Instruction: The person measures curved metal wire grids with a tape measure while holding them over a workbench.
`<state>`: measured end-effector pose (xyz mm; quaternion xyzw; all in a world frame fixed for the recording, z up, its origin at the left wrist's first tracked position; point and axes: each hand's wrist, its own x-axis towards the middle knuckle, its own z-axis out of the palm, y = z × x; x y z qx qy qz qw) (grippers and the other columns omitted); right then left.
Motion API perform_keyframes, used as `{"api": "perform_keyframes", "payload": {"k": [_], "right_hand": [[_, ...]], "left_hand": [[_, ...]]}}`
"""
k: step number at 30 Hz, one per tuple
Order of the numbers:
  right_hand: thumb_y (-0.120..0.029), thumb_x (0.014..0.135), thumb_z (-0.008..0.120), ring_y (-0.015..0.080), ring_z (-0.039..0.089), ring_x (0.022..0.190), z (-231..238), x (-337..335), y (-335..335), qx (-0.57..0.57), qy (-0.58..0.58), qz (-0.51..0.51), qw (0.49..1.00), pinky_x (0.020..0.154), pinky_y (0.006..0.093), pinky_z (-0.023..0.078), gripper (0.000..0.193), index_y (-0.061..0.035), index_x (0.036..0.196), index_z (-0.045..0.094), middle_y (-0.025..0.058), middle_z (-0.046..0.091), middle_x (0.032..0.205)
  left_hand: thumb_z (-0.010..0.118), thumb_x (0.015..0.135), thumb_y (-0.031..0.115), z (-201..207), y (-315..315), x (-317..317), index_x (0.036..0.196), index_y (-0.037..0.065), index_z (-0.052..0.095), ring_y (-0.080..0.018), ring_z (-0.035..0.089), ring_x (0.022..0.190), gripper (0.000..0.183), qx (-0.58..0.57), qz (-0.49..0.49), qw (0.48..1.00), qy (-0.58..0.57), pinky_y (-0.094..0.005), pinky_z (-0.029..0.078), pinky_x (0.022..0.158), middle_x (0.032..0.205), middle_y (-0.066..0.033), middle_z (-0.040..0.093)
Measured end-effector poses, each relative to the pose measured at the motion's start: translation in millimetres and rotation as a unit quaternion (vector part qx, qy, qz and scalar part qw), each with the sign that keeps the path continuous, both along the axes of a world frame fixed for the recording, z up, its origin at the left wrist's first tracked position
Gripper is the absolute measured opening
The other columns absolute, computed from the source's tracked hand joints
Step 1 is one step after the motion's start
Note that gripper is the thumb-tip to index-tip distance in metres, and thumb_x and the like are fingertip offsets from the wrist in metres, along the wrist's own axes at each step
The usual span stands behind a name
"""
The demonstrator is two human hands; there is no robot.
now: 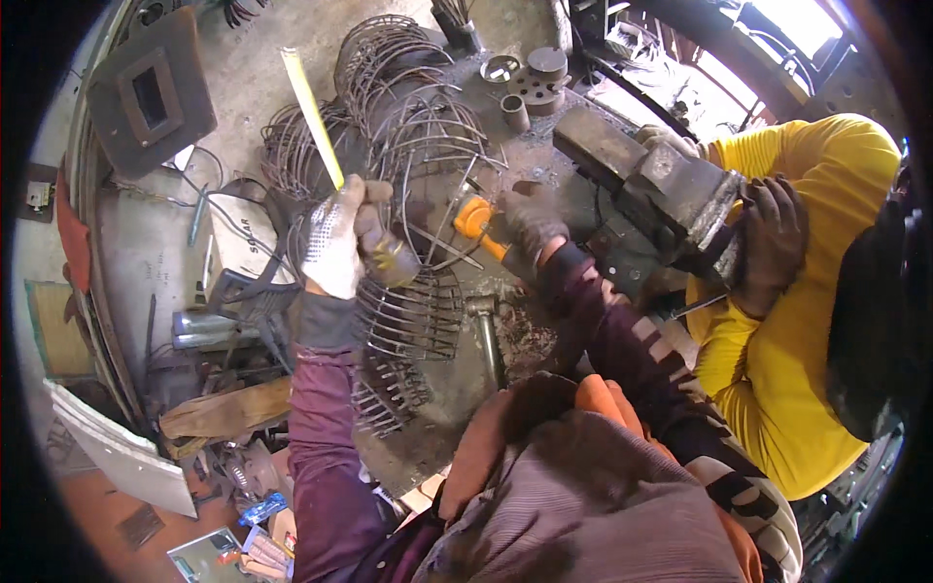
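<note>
My left hand, in a white and grey work glove, is closed on a tape measure. Its yellow blade sticks out stiffly up and away from the fingers. My right hand, in a dark glove, appears closed against an orange tool with a rounded head. The tool's exact kind is unclear, and my hand hides part of it. Beneath and between both hands lie several curved metal rod frames, with more rod cages piled farther off. A hammer lies nearer me.
A heavy bench vise stands at the right, with a person in a yellow top leaning against it. Round metal parts sit at the far side. A dark welding mask, a white box and a wooden board are on the left.
</note>
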<state>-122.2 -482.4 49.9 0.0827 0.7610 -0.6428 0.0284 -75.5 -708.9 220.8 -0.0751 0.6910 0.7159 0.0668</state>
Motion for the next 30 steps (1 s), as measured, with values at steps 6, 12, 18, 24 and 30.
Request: {"api": "perform_keyframes", "payload": {"k": [6,12,18,24,30], "right_hand": [[-0.013,0.079,0.073,0.0332,0.07,0.086,13.0,-16.1,5.3,0.264,0.213,0.195,0.92,0.073,0.0369,0.057,0.019,-0.0064,0.096,0.073,0.0157,0.071,0.087],[-0.006,0.085,0.069,0.0231,0.07,0.084,82.1,11.5,-33.9,-0.366,-0.079,0.06,0.925,0.068,0.0359,0.059,0.031,0.003,0.113,0.063,0.0129,0.069,0.089],[-0.011,0.09,0.065,0.0139,0.064,0.075,163.4,46.9,-93.5,-0.466,-0.006,0.207,0.86,0.065,0.0285,0.053,0.039,0.0049,0.125,0.058,0.0088,0.068,0.091],[-0.015,0.091,0.064,0.0083,0.057,0.075,232.7,65.5,-69.0,-0.326,0.048,0.322,0.888,0.066,0.0242,0.047,0.032,0.0029,0.117,0.066,0.0021,0.066,0.089],[-0.016,0.093,0.066,0.0063,0.056,0.078,199.4,31.2,-19.4,-0.28,0.112,0.172,0.938,0.069,0.0225,0.046,0.025,-0.0004,0.112,0.07,-0.0002,0.066,0.086]], "left_hand": [[0.048,0.106,0.043,9.1,-49.7,-16.4,0.101,0.007,0.063,-0.0024,0.033,0.053,0.04,-0.262,-0.004,0.963,0.063,-0.022,0.028,0.048,0.063,0.0087,0.038],[0.053,0.105,0.039,37.5,-74.1,-8.0,0.102,0.006,0.065,-0.003,0.038,0.057,0.035,-0.153,0.004,0.985,0.08,-0.0225,0.033,0.05,0.067,0.0073,0.045],[0.051,0.104,0.043,63.5,-102.2,27.6,0.102,0.006,0.064,-0.0042,0.035,0.054,0.039,-0.213,0.065,0.968,0.119,-0.023,0.027,0.048,0.065,0.0065,0.041],[0.044,0.106,0.048,90.3,-114.0,69.3,0.088,0.008,0.056,-0.0053,0.033,0.052,0.045,-0.267,0.078,0.954,0.109,-0.0233,0.025,0.047,0.062,0.0052,0.039],[0.042,0.108,0.043,95.3,-89.9,85.2,0.081,0.007,0.058,-0.0077,0.042,0.053,0.047,-0.228,-0.071,0.971,0.032,-0.0257,0.033,0.049,0.059,0.0022,0.046]]}}
